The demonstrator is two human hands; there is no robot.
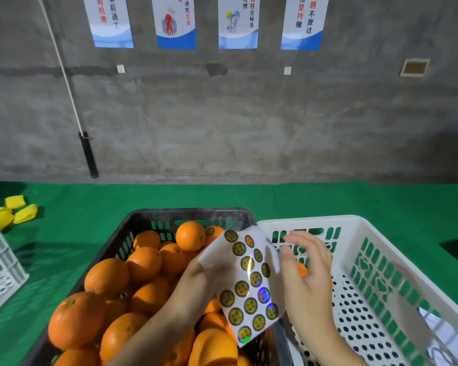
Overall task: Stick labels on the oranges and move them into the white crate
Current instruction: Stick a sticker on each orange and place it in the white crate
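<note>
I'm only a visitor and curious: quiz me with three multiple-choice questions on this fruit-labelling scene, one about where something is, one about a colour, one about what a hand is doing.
1. Where does the big pile of oranges lie?
A. on the floor
B. in the black crate
C. on a shelf

2. What colour is the table cloth?
A. green
B. red
C. blue

3. What is the left hand doing?
A. hanging empty
B. holding the label sheet
C. touching the wall

Answers:
1 B, oranges fill the black crate.
2 A, the cloth is plainly green.
3 B, its fingers pinch the sheet's edge.
</note>
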